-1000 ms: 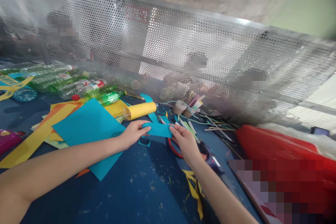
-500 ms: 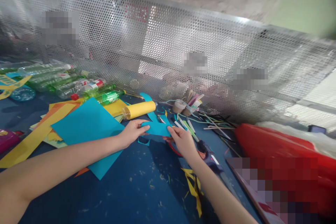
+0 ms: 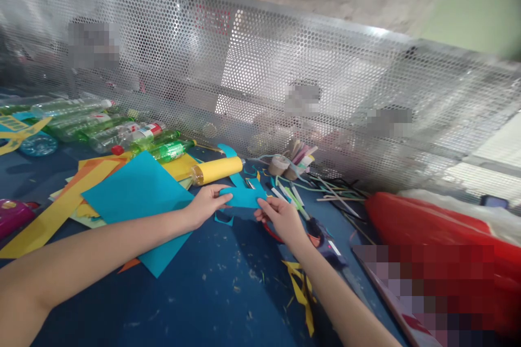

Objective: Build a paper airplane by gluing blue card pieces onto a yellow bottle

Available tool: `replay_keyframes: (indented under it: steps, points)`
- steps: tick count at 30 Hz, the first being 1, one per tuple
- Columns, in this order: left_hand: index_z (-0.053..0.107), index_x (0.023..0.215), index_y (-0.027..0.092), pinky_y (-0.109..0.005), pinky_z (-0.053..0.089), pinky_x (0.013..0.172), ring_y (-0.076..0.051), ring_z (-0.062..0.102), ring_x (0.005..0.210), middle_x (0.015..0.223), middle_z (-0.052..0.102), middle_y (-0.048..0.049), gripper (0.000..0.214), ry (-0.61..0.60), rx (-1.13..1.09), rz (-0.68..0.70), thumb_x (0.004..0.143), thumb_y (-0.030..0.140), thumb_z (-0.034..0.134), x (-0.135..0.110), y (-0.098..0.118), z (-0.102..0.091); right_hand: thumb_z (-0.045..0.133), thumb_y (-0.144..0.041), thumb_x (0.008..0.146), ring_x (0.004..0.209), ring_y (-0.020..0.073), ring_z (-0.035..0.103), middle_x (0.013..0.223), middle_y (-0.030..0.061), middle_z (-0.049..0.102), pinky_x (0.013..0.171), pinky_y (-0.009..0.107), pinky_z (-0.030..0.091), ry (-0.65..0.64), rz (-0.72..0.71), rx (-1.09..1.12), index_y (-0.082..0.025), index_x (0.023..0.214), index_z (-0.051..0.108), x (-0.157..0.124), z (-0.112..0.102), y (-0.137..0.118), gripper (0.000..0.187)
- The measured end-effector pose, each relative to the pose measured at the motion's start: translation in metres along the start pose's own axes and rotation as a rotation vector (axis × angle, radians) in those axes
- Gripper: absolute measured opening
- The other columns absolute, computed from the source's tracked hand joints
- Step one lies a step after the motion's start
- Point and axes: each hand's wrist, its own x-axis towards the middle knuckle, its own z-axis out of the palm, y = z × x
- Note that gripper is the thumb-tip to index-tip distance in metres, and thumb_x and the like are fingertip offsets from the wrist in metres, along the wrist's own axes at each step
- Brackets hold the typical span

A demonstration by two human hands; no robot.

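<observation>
A small cut piece of blue paper [image 3: 243,196] is held between both hands just above the dark blue table [image 3: 211,293]. My left hand [image 3: 205,205] pinches its left edge with thumb and fingers. My right hand [image 3: 280,218] pinches its right lower corner. A large blue paper sheet [image 3: 136,200] lies left of my left hand. A bottle wrapped in yellow paper [image 3: 215,169] lies just behind the piece. A small blue offcut [image 3: 223,220] rests below it.
Several plastic bottles [image 3: 122,136] lie at the back left, beside yellow and orange paper strips [image 3: 49,211]. Tape rolls [image 3: 280,165], straws and sticks [image 3: 325,190] crowd the back right. A red bag [image 3: 431,227] is at right. A perforated metal screen [image 3: 260,76] runs behind.
My right hand has slid a little left and up along the blue piece. The piece has shifted slightly with it. My left hand stays about where it was.
</observation>
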Motion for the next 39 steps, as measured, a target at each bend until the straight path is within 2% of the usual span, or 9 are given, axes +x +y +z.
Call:
replay_keyframes:
  steps: [7,11,15,18,20,25,31,35,39]
  points:
    - [0.065,0.095,0.014,-0.031,0.048,0.080,-0.016,0.063,0.081,0.092,0.069,-0.0060,0.035,0.031,-0.036,-0.013,0.067,0.034,0.071,0.000,0.000,-0.001,0.066,-0.058,0.060,0.053,0.0163,0.062,0.058,0.0038,0.068,0.054,0.027,0.050,0.020,0.047,0.081,-0.017,0.066,0.061,-0.001,0.001,-0.001,0.042]
    - [0.066,0.095,0.014,-0.031,0.048,0.080,-0.016,0.063,0.081,0.089,0.069,-0.0057,0.035,0.003,-0.022,-0.007,0.067,0.035,0.071,0.000,0.000,-0.001,0.067,-0.058,0.059,0.049,0.0161,0.061,0.056,0.0045,0.067,0.054,0.028,0.051,0.036,0.023,0.029,-0.017,0.062,0.061,0.000,-0.001,0.000,0.042]
    - [0.066,0.096,0.014,-0.032,0.049,0.079,-0.017,0.063,0.082,0.088,0.070,-0.0055,0.036,-0.017,-0.008,0.012,0.068,0.037,0.070,-0.001,0.002,0.000,0.067,-0.058,0.059,0.061,0.0222,0.066,0.063,0.0054,0.069,0.061,0.034,0.054,0.035,0.050,0.039,-0.018,0.070,0.065,0.002,-0.003,0.003,0.042]
    - [0.066,0.096,0.014,-0.033,0.048,0.080,-0.017,0.063,0.082,0.087,0.070,-0.0054,0.037,-0.015,-0.001,0.004,0.067,0.036,0.070,-0.001,0.002,0.001,0.064,-0.056,0.064,0.071,0.0237,0.065,0.074,0.0042,0.070,0.067,0.036,0.054,0.106,-0.009,-0.012,-0.018,0.081,0.068,0.004,-0.006,0.006,0.041]
    - [0.065,0.095,0.014,-0.034,0.048,0.081,-0.017,0.063,0.080,0.086,0.070,-0.0049,0.036,-0.012,0.002,-0.003,0.067,0.035,0.071,-0.001,0.002,0.001,0.059,-0.053,0.070,0.068,0.0219,0.063,0.071,0.0017,0.068,0.067,0.036,0.052,0.152,-0.051,-0.105,-0.018,0.087,0.069,0.004,-0.008,0.008,0.040]
    - [0.065,0.093,0.014,-0.034,0.049,0.080,-0.016,0.063,0.078,0.084,0.070,-0.0043,0.034,-0.011,0.016,-0.005,0.067,0.035,0.071,-0.001,0.001,0.002,0.056,-0.048,0.074,0.063,0.0198,0.058,0.063,-0.0005,0.064,0.063,0.035,0.048,0.217,-0.134,-0.254,-0.019,0.082,0.071,0.001,-0.012,0.011,0.034]
    - [0.064,0.094,0.015,-0.031,0.049,0.077,-0.016,0.063,0.077,0.087,0.070,-0.0036,0.030,-0.016,0.058,-0.039,0.069,0.031,0.069,-0.004,0.005,0.002,0.057,-0.043,0.074,0.071,0.0213,0.059,0.069,0.0006,0.064,0.067,0.035,0.048,0.243,-0.136,-0.144,-0.021,0.077,0.067,-0.001,-0.005,0.008,0.025]
    - [0.063,0.096,0.016,-0.029,0.049,0.074,-0.015,0.063,0.076,0.088,0.069,-0.0031,0.032,0.000,0.131,-0.080,0.068,0.028,0.070,-0.004,0.006,0.002,0.050,-0.046,0.078,0.061,0.0177,0.059,0.066,-0.0002,0.062,0.056,0.030,0.049,0.212,-0.091,-0.106,-0.021,0.093,0.057,-0.001,0.001,0.009,0.030]
    - [0.060,0.095,0.018,-0.026,0.048,0.069,-0.013,0.060,0.071,0.083,0.067,-0.0003,0.032,0.059,0.163,-0.050,0.067,0.029,0.069,-0.003,0.006,0.001,0.061,-0.040,0.073,0.078,0.0191,0.056,0.082,0.0036,0.057,0.072,0.034,0.048,0.436,-0.340,-0.394,-0.021,0.089,0.050,-0.008,0.006,0.004,0.027]
